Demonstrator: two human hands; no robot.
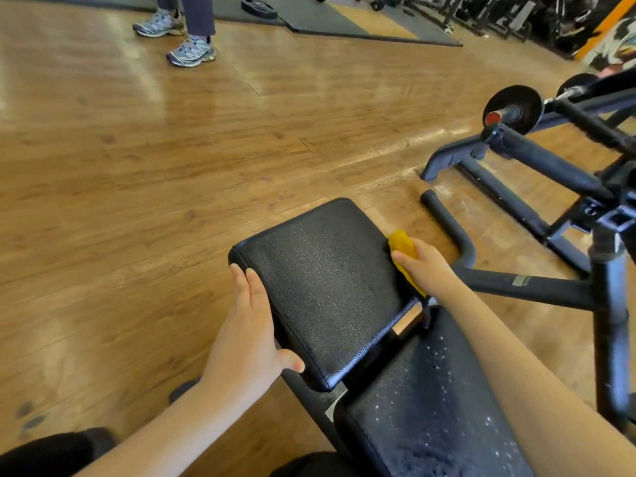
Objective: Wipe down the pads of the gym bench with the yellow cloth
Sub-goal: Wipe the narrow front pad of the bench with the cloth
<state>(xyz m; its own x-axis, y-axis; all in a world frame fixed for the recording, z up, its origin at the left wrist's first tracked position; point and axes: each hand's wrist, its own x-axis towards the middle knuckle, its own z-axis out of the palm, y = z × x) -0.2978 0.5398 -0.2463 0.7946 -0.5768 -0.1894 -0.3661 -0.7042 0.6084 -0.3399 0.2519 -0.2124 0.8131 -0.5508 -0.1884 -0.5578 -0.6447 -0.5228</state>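
1. Across the wooden floor [172, 149] the space is mostly open, so nothing big gets in the way on the left side of the bench

2. Off to the right sits a black machine frame [537, 280] with a barbell and weight plate [513, 108] resting on it, and its crossbar runs close behind the right arm, so I'd guess wide strokes on that side could bump it

3. Closest to the camera, the near pad [430, 407] is dotted with droplets and looks untouched to me, so that one is probably all left to do

4. Further out, the far pad [323, 287] has a finer, duller sheen on top, maybe partly wiped, hard to say for sure. So I'd call the job early to midway at best

5. Up top, a second person's legs and sneakers [191, 51] stand well away, with a loose plate [258, 8] on the dark mat beyond, neither is a problem

6. Left hand [247, 332] steadies the far pad on its left edge, fingers pressed together and lying flat along the side, thumb hooked over the near corner

7. Right hand [425, 266] is curled around the yellow cloth [402, 246], which is bunched up and pressed against the far pad's right edge, some of it trailing down toward the gap between the pads
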